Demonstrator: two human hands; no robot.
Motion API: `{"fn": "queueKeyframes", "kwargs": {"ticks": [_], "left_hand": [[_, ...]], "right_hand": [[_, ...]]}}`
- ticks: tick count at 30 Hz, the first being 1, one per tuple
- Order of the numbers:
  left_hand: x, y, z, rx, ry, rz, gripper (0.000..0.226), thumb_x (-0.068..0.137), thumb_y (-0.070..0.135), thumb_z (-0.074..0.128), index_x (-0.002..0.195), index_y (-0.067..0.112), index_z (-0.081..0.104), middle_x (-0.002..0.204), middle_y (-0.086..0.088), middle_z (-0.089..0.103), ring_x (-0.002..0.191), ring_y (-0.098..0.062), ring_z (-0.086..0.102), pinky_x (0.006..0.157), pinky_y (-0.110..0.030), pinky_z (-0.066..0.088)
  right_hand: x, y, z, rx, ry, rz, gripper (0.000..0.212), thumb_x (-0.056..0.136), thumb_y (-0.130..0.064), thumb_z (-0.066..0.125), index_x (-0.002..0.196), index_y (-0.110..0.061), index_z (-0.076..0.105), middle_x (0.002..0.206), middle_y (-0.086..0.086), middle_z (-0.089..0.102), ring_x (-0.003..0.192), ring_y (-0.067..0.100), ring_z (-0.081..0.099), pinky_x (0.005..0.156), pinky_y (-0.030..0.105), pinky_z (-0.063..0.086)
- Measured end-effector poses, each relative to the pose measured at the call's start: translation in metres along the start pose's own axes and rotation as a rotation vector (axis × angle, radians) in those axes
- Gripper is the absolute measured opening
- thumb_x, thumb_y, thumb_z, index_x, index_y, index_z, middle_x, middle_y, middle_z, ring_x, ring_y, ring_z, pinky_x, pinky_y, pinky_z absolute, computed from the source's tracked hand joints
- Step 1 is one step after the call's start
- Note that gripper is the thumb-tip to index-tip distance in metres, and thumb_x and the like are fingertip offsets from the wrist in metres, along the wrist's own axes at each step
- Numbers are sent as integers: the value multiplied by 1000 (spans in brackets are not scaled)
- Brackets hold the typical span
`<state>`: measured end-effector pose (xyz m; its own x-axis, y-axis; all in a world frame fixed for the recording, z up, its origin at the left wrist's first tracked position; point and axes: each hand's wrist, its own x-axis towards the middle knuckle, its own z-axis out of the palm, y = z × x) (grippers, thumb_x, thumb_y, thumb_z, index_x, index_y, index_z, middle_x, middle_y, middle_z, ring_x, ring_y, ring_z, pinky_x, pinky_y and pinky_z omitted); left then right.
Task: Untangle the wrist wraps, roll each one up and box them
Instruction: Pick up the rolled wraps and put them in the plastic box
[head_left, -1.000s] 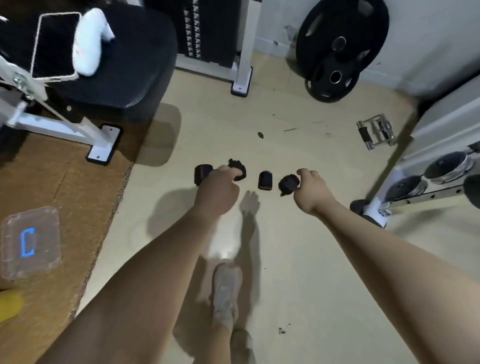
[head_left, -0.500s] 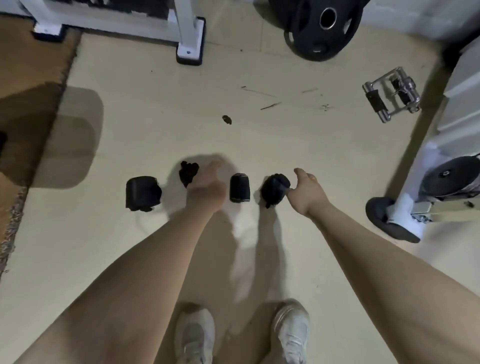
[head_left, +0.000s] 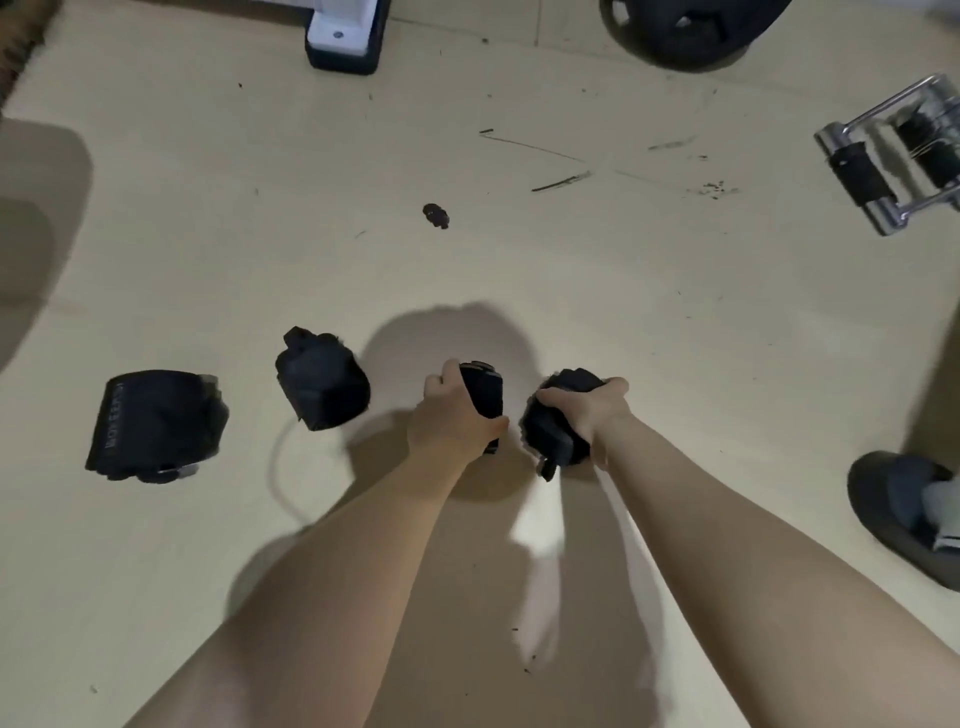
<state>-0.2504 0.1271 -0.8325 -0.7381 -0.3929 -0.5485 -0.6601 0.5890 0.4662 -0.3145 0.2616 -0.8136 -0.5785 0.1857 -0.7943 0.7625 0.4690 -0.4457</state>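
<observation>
Several rolled black wrist wraps sit in a row on the beige floor. The largest roll (head_left: 156, 423) lies far left and a second roll (head_left: 322, 387) lies beside it, both untouched. My left hand (head_left: 449, 415) grips a third roll (head_left: 485, 392) from its left side. My right hand (head_left: 589, 410) curls over the top of a fourth roll (head_left: 550, 434), whose loose end sticks out below. No box is in view.
A white and black machine foot (head_left: 340, 39) stands at the top. A black weight plate (head_left: 685, 26) is at the top right, a metal cable handle (head_left: 893, 161) at the right edge, a dark rack foot (head_left: 904, 512) at lower right. A small dark scrap (head_left: 435, 214) lies on the floor.
The camera has dropped closer to the floor. My left hand moved right, off the second roll, and now grips the third roll. My right hand closed over the fourth roll.
</observation>
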Motion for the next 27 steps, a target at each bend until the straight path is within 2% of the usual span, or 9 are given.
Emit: {"fn": "queueKeyframes", "kwargs": {"ticks": [3,5,10,13,17,19,21,24,27], "left_hand": [[-9,18,-24,-195,-15,55,71,73,28,75,132,13,38,118,-7,51,107,-27,54,83,-35,47],[-34,35,-61,-353,12,80,66,73,21,74,129,12,41,113,-4,55,103,-22,54,83,-33,47],[-118,57,-168,-481,-5,44,50,73,15,70,117,14,46,102,3,58,94,-14,59,75,-25,48],[-190,66,-248,-629,-1,-68,48,83,12,62,127,16,43,102,2,56,88,-12,55,60,-16,41],[-287,72,-369,-922,37,-97,24,92,10,56,115,17,50,97,-1,58,77,-5,57,59,-17,48],[-330,65,-428,-1038,102,-102,11,93,13,58,103,16,58,93,-6,63,71,-10,63,60,-24,53],[-370,48,-471,-1093,190,-23,11,91,14,63,101,11,61,89,-9,64,74,-17,64,65,-30,53],[-429,4,-521,-1169,373,-69,16,87,10,68,92,24,62,76,9,71,72,-7,67,64,-25,56],[-489,-63,-551,-1245,481,-154,18,86,12,69,97,24,63,85,2,72,79,-15,69,66,-32,57]], "right_hand": [[-18,-18,-15,1,-59,-118,80,80,-22,71,134,-17,13,107,8,47,99,32,57,85,42,52],[-49,-39,-29,-5,-96,-194,78,80,-19,71,133,-16,14,110,7,47,101,30,57,88,44,52],[-173,-105,-53,-58,-263,-299,44,84,-17,68,114,-13,36,101,5,53,79,21,60,66,41,55],[-272,-150,-66,-103,-420,-351,23,86,-20,62,104,-14,49,98,9,59,79,22,60,63,32,51],[-411,-218,-68,-221,-597,-364,52,76,-38,60,120,-12,50,105,9,63,88,22,62,69,31,50],[-472,-246,-57,-277,-691,-411,49,79,-39,59,121,-17,50,110,7,64,96,22,63,81,35,53],[-528,-264,-39,-328,-811,-481,31,90,-30,57,119,-24,48,116,6,63,102,20,64,91,36,52],[-610,-265,3,-366,-928,-569,32,94,-21,57,123,-25,45,112,1,63,83,7,68,68,26,58],[-689,-236,66,-408,-959,-607,56,85,-21,71,129,-21,37,112,-1,61,80,5,69,58,22,56]]}}
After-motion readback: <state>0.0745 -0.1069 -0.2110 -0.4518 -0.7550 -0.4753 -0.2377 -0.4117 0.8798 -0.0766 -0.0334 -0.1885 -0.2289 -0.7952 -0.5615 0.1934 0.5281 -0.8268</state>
